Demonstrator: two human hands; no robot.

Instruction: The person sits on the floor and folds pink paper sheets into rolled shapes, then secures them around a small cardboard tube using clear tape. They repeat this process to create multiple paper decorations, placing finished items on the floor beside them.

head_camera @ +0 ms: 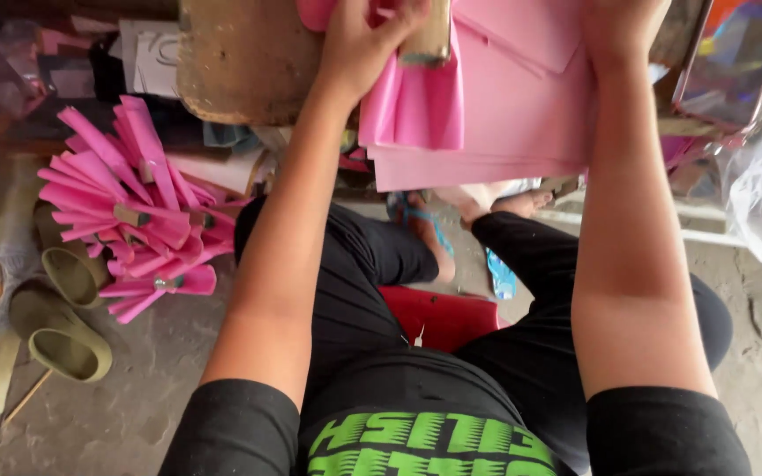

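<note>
Up at the far edge, a pleated pink paper sheet (416, 106) is gripped by the left hand (359, 48), fingers curled closed over a small wooden block (429, 35). Whether the right hand (619, 26) is gripping cannot be told; it is laid on the flat pink paper stack (504, 115). Folded pink paper fans (134, 211) are heaped at left, beside olive slippers (59, 326).

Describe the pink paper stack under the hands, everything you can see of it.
The pink paper stack is a pile of thin, smooth, matte sheets, all one bright pink, resting on a worn wooden board above the person's knees. Its near edges fan out slightly and overhang the board. On top, one sheet is gathered into soft pleats, pinched by the left hand beside a small wooden block. The right hand presses flat on the stack's right side. The far end runs out of view.
</note>
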